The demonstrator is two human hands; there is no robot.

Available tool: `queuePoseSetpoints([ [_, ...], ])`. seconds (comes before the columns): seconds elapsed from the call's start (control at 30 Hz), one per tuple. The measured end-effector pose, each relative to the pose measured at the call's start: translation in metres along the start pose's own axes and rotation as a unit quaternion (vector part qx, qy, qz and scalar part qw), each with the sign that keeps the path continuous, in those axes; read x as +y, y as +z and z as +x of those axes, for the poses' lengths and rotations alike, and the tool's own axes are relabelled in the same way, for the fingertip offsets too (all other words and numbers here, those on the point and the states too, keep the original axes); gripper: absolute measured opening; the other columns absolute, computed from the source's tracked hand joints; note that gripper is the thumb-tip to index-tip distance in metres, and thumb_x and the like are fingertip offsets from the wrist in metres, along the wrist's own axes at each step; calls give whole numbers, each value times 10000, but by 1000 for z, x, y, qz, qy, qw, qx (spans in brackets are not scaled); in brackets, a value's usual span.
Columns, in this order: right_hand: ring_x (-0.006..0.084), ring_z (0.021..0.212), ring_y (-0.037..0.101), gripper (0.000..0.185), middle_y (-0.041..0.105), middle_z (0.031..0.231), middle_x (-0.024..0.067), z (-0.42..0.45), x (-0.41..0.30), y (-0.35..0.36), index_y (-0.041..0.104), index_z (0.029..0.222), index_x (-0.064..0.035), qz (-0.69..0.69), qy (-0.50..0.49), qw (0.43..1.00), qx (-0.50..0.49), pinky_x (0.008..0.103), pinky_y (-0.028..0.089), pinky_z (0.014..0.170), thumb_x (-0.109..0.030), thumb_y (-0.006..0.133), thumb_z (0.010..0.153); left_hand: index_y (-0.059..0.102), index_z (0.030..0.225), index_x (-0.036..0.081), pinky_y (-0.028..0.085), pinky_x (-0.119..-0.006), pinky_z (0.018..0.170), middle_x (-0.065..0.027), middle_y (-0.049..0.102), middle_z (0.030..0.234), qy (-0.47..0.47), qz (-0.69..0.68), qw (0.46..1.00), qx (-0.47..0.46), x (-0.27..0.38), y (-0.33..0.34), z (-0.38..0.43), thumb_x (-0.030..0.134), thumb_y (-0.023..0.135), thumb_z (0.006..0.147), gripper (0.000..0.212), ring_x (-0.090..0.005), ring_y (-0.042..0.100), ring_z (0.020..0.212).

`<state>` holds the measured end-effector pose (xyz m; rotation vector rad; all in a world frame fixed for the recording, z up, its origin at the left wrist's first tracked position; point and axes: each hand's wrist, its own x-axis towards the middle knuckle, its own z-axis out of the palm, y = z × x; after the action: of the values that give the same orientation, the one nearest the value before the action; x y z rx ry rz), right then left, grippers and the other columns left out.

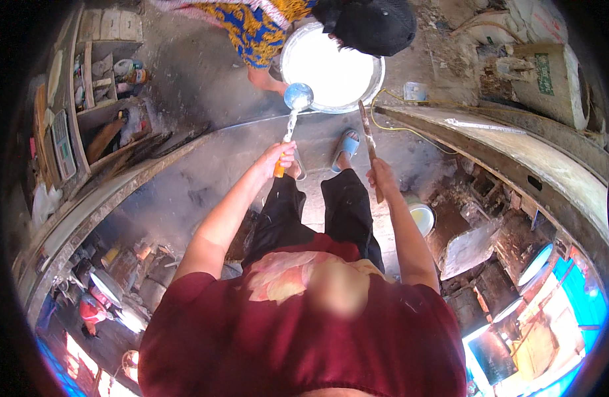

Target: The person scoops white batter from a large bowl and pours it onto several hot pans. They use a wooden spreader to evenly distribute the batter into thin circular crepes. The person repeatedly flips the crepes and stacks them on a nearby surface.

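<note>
My left hand (279, 156) grips the orange handle of a ladle (298, 96). The ladle's round bowl is at the near left rim of a large round metal basin (382, 82), whose bright white contents are overexposed. My right hand (380, 174) is closed around a long wooden stick (368, 134), smeared with something white. The stick's far tip is close to the basin's near right edge; whether it touches cannot be told. A person in a black cap (384, 25) leans over the far side of the basin. That person's bare forearm or leg (265, 81) is beside its left rim.
Wooden shelves (113, 104) with bottles stand at the left. A long plank (513, 134) and a yellow cord (413, 129) run along the right. Near my right arm are a round pale container (421, 220) and stacked bricks or blocks. A small container (414, 92) lies right of the basin.
</note>
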<state>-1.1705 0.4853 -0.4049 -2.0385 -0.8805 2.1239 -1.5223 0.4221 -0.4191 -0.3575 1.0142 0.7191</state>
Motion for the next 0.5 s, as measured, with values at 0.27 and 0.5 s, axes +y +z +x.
queuePoseSetpoints([
  [0.27, 102, 432, 449, 357, 539, 639, 56, 58, 6, 6, 514, 1216, -86, -68, 8, 997, -26, 256, 376, 368, -344, 416, 990, 511, 863, 74, 314, -168, 391, 25, 470, 695, 20, 8, 1000, -2, 4, -19, 33, 170, 613, 911, 148, -20, 400, 494],
  [0.5, 99, 423, 467, 327, 504, 563, 21, 142, 21, -20, 564, 1173, -76, -210, 6, 976, -59, 266, 369, 352, -315, 467, 972, 517, 859, 61, 324, -180, 414, 14, 465, 685, 83, -99, 991, 36, -32, -21, 110, 215, 639, 903, 202, -44, 401, 501],
])
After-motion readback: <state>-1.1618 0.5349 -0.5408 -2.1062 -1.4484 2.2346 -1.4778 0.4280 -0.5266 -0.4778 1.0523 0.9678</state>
